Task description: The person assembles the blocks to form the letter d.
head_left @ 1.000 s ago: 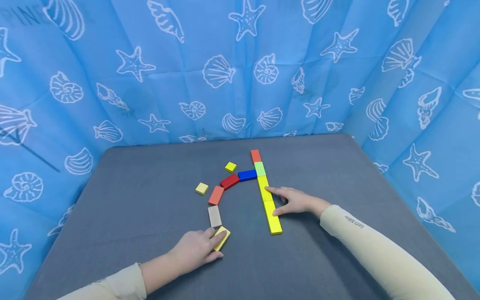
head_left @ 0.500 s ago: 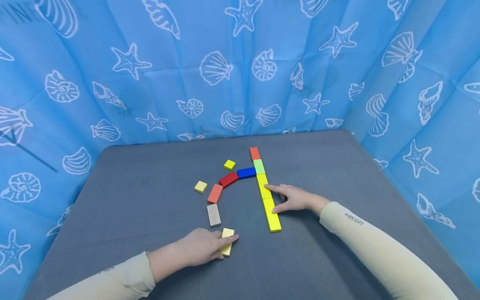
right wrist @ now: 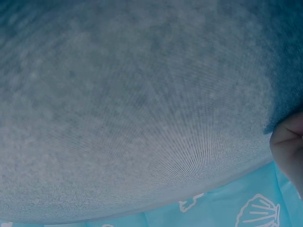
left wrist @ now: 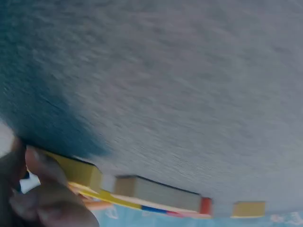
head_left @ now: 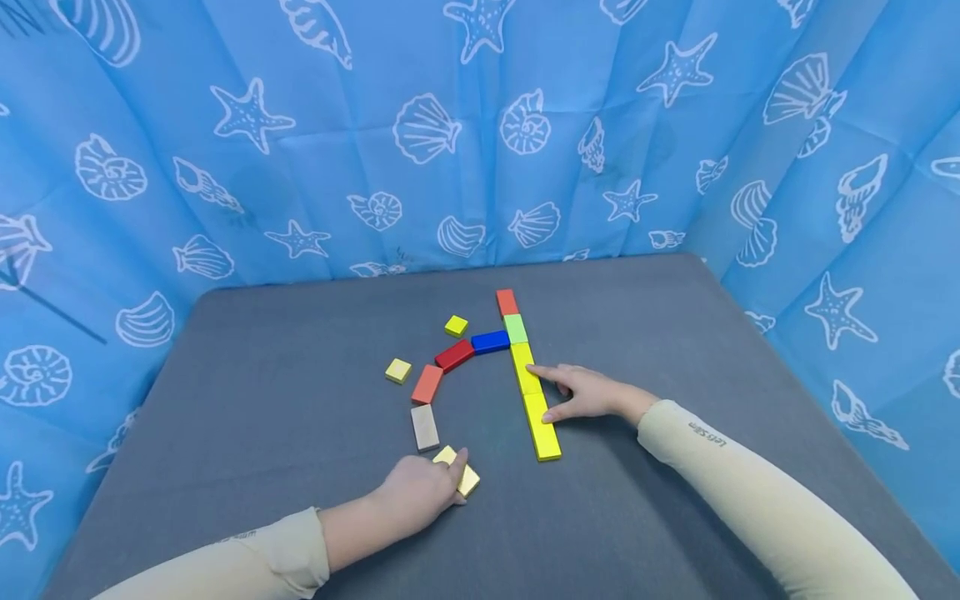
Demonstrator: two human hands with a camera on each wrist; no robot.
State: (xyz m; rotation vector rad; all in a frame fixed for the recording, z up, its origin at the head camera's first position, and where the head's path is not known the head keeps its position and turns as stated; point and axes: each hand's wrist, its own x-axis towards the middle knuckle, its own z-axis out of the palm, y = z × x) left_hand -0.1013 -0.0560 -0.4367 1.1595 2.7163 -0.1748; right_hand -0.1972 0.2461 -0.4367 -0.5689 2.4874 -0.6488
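Note:
In the head view my left hand [head_left: 416, 492] grips a pale yellow block [head_left: 469, 482], its index finger lying across it. That block lies slantwise just below a greyish-beige block [head_left: 425, 428]. In the left wrist view, fingers [left wrist: 57, 203] stand against the yellow block's end. My right hand [head_left: 588, 393] touches two bright yellow blocks [head_left: 542, 429] with its extended index finger and thumb. Those continue a straight row with a light green block [head_left: 515, 327] and an orange-red one [head_left: 507, 302]. A curve runs from the row through blue [head_left: 491, 342], red [head_left: 454, 356] and orange [head_left: 427, 384] blocks.
Two small yellow squares, one farther [head_left: 456, 325] and one nearer [head_left: 398, 371], lie outside the curve. The dark grey cloth-covered table [head_left: 300, 375] meets a blue shell-patterned curtain [head_left: 337, 167] at the back and sides.
My left hand has shifted right, turning the pale yellow block so that its far end now points left towards the greyish-beige block. The right hand stays on the row. The head view has tilted slightly.

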